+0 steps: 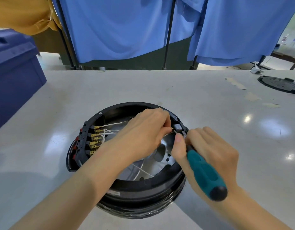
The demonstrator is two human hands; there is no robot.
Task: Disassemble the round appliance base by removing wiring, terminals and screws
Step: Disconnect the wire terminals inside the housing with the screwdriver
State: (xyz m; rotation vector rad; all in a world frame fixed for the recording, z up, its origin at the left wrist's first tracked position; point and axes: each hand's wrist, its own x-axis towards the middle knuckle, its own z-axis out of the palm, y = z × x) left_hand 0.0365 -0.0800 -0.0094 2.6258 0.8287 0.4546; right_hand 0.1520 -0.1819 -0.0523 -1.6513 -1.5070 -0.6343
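The round black appliance base (140, 191) lies open on the table in front of me, with a silver metal plate (163, 156) inside. A row of brass terminals (95, 138) with white wires (113, 131) sits in a black block on its left rim. My left hand (143, 133) reaches across the base and pinches a small wire end beside a black switch block (178, 127) on the right rim. My right hand (208, 150) grips a teal-handled screwdriver (204, 173), its tip hidden between my fingers at that same spot.
A dark blue crate (14, 77) stands at the left table edge. A round black perforated cover (281, 83) lies at the far right. Blue curtains on black poles (168, 30) hang behind the table. Tape scraps (252, 97) mark the surface to the right.
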